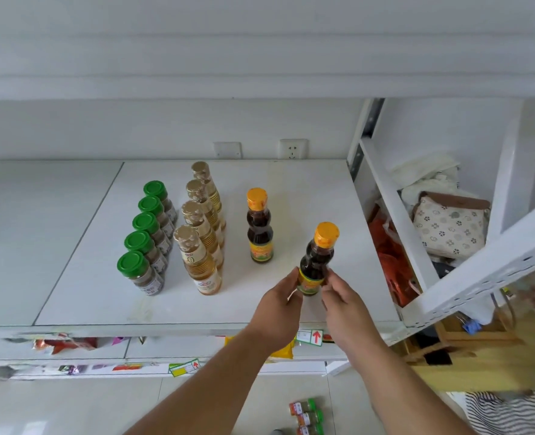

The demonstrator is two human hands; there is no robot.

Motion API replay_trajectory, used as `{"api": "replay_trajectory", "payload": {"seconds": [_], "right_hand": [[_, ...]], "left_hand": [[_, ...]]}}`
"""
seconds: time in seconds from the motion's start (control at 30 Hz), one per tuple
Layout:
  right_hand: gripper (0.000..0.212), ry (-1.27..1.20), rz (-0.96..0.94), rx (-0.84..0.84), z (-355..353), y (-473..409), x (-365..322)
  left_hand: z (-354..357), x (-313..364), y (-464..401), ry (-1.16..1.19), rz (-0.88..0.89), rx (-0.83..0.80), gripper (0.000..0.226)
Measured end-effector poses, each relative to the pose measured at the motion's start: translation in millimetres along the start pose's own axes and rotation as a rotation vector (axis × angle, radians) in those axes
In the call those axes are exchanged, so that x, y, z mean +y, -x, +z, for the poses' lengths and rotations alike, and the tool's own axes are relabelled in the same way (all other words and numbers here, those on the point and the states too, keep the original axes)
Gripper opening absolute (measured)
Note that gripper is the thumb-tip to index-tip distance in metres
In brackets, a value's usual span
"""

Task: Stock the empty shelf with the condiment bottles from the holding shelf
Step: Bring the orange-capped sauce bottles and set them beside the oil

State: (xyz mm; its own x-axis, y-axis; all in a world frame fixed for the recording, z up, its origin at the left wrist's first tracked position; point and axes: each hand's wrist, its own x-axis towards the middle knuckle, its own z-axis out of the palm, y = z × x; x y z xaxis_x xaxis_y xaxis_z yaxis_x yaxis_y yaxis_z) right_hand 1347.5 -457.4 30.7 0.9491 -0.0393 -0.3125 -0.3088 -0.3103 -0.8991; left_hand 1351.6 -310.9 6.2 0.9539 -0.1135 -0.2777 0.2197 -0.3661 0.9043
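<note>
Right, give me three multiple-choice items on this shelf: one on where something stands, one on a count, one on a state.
1. Where does the row of green-capped jars stand on the shelf?
A. Left of the gold-capped bottles
B. Right of the orange-capped bottles
C. On the floor

2. How many gold-capped bottles are in their row?
A. Two
B. Four
C. Six

3. What is the state of the near orange-capped bottle?
A. Lying on its side, untouched
B. Standing alone at the back wall
C. Held by both hands, tilted

Answers: 1 A, the green caps form the leftmost row. 2 B, four gold caps line up front to back. 3 C, the left hand and right hand grip its lower body, in front of the standing orange-capped bottle.
</note>
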Motion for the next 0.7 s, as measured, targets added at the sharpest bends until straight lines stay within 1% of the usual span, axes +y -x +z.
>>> {"api": "replay_trajectory", "payload": {"seconds": [0.17,0.43,0.6,0.7], "right_hand": [[0.046,-0.014,-0.022,-0.031,20,-2,1],[0.045,0.02,-0.071,-0.136,62,-5,-14],[0.045,0.037,-0.065,-0.16,76,-4,-16],[0.045,0.046,-0.066,-0.173,77,-4,-14]], "left_hand": [[-14,-11,7,-0.004,0.021,0.071,0.049],[-52,-23,23,0.017,0.006,0.19,0.041],[-63,-30,27,0.024,0.005,0.203,0.041],[-66,-37,28,0.035,-0.019,0.191,0.046]]}}
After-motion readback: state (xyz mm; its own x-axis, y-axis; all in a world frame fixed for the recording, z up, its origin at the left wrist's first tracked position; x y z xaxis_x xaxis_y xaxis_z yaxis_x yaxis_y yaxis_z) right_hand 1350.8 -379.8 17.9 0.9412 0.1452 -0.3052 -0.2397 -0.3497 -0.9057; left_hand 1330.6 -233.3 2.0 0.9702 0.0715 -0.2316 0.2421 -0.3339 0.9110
